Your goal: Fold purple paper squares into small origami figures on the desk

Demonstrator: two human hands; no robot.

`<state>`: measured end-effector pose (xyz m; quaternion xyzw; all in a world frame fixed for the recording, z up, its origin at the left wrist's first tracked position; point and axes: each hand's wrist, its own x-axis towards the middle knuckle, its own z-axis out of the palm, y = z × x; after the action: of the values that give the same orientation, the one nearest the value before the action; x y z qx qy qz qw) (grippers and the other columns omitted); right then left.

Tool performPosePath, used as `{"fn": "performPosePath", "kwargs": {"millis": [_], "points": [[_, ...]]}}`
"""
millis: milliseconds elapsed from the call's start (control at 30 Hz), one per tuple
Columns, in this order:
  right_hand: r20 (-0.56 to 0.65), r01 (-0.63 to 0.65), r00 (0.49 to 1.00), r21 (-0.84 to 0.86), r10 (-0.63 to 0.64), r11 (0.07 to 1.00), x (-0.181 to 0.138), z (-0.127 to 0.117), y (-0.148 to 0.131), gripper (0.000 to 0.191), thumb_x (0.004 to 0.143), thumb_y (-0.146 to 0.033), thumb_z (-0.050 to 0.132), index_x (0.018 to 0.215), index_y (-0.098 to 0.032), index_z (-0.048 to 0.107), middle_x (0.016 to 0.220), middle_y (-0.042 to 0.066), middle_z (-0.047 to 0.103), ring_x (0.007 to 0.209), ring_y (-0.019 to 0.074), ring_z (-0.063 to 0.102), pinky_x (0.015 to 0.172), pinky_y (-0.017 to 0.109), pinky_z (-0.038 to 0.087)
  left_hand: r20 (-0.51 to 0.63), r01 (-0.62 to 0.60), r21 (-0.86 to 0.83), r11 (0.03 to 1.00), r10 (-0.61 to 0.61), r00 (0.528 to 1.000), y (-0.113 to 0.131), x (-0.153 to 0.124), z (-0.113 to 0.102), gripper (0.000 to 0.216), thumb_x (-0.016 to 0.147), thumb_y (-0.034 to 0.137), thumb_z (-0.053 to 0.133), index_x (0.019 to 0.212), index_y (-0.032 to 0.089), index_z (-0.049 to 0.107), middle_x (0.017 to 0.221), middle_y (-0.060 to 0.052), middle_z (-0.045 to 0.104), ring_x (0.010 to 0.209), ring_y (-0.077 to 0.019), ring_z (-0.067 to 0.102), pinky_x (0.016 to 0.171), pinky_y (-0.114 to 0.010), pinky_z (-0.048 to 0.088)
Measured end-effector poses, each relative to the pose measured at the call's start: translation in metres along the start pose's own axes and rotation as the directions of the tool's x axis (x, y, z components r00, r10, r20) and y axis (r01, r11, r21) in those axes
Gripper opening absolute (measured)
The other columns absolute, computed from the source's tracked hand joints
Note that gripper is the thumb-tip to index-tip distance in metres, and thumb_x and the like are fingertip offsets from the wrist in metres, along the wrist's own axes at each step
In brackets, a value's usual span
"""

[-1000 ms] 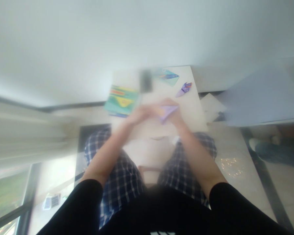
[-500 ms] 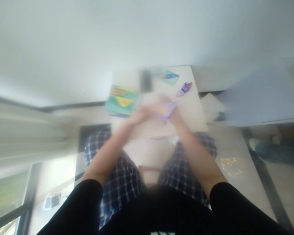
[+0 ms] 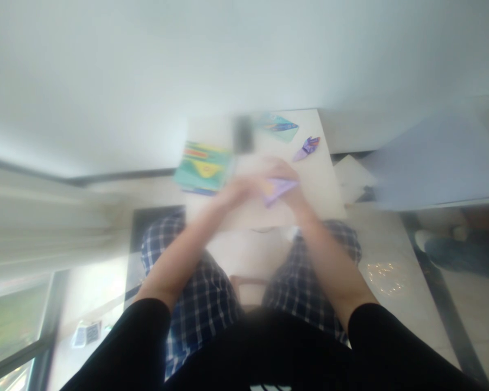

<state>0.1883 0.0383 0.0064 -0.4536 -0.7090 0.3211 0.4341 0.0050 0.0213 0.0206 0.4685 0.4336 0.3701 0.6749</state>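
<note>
Both my hands meet over a small white table (image 3: 318, 184) and hold a folded purple paper (image 3: 277, 188) between them. My left hand (image 3: 238, 191) closes on its left end. My right hand (image 3: 290, 183) wraps its right side from above and behind. The whole view is blurred, so single fingers do not show. A finished purple paper figure (image 3: 306, 147) lies on the table behind my right hand.
A green and yellow pack of paper (image 3: 202, 167) lies at the table's left. A dark blurred object (image 3: 243, 134) and a teal card (image 3: 280, 127) sit at the far edge. White sheets (image 3: 352, 176) lie right of the table, beside a large pale surface (image 3: 436, 163).
The purple paper dipped slightly lower and its tip swung to the right between my hands. My arms stayed in nearly the same place.
</note>
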Motion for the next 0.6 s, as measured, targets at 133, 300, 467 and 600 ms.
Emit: {"fn": "performPosePath", "kwargs": {"millis": [133, 300, 467, 600], "points": [[0.044, 0.093, 0.995, -0.079, -0.089, 0.993, 0.0, -0.007, -0.001, 0.018, 0.075, -0.041, 0.079, 0.091, -0.033, 0.08, 0.135, 0.002, 0.063, 0.134, 0.0293, 0.052, 0.116, 0.053, 0.04, 0.026, 0.006, -0.019, 1.0, -0.005, 1.0, 0.003, 0.002, 0.001, 0.049, 0.081, 0.043, 0.072, 0.124, 0.02, 0.068, 0.117, -0.011, 0.071, 0.13, -0.0357, 0.057, 0.101, -0.048, 0.053], [0.133, 0.172, 0.98, -0.178, -0.149, 0.969, 0.001, -0.011, -0.005, 0.027, 0.074, -0.042, 0.08, 0.1, -0.035, 0.078, 0.15, -0.002, 0.051, 0.146, 0.0342, 0.035, 0.123, 0.061, 0.022, 0.062, -0.041, -0.079, 0.996, 0.046, 0.997, -0.002, 0.007, -0.009, 0.05, 0.073, 0.044, 0.079, 0.118, 0.023, 0.071, 0.121, -0.008, 0.071, 0.129, -0.0325, 0.058, 0.099, -0.042, 0.054], [0.21, 0.195, 0.965, -0.191, -0.153, 0.962, 0.0, -0.013, -0.011, 0.036, 0.08, -0.042, 0.072, 0.116, -0.036, 0.072, 0.161, -0.004, 0.035, 0.153, 0.0344, 0.022, 0.124, 0.063, 0.017, 0.102, -0.081, -0.051, 0.995, 0.086, 0.991, -0.015, 0.011, -0.035, 0.051, 0.065, 0.045, 0.084, 0.108, 0.018, 0.076, 0.123, -0.011, 0.071, 0.121, -0.0327, 0.063, 0.101, -0.042, 0.051], [0.075, 0.083, 0.994, -0.094, -0.076, 0.992, 0.004, -0.015, 0.0, 0.051, 0.088, -0.047, 0.059, 0.138, -0.035, 0.056, 0.162, 0.001, 0.035, 0.151, 0.0295, 0.03, 0.121, 0.055, 0.029, 0.024, -0.071, -0.055, 0.996, 0.073, 0.997, -0.022, 0.017, -0.042, 0.05, 0.066, 0.044, 0.083, 0.108, 0.018, 0.076, 0.113, -0.011, 0.075, 0.107, -0.0298, 0.069, 0.093, -0.039, 0.054]]}}
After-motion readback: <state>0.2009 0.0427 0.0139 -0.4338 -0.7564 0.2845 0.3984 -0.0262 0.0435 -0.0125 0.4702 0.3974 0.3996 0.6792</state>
